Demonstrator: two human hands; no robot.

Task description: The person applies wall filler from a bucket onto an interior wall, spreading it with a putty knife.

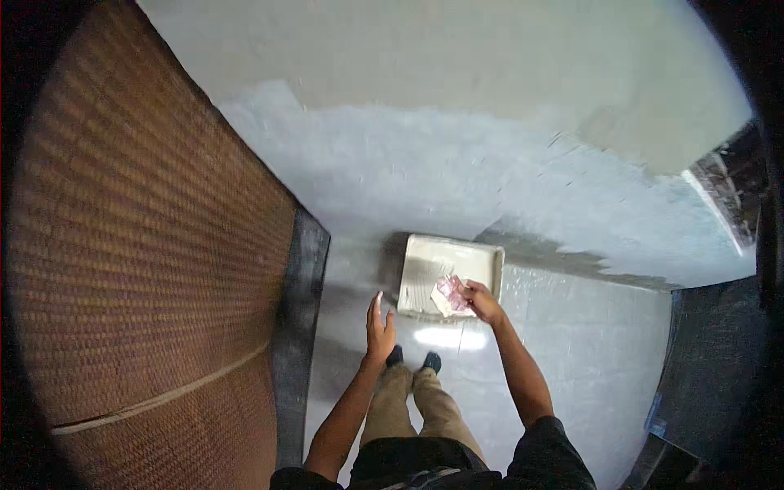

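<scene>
Head view, looking straight down at the floor. Right hand [483, 303] is stretched forward on a nearly straight arm and pinches a crumpled pinkish cloth [451, 294] between thumb and fingers. The cloth hangs over the near right part of a shallow cream paint tray [490, 260]; whether it touches the tray bottom cannot be told. The tray sits on the pale glossy floor [588, 343] just ahead of the feet, its far end toward the wall. Its inside looks streaked with whitish paint.

Left hand [379, 327] is held out lower and to the left of the tray, fingers together and pointing up in the picture, palm turned inward, thumb apart. It is empty, grasping nothing, and apart from the tray's left edge. Left forearm comes up from the lower edge, bent slightly at the elbow.

Below the hands are tan trousers [416, 400] and two dark shoes [412, 358], close together, just short of the tray.

A big brown woven panel [155, 245] with a dark border fills the left side, near the left arm but not touching. The wall [457, 106] ahead is painted light grey-blue low down, cream above. Dark object at the right edge, too dim to identify. Nothing blocks either hand.
</scene>
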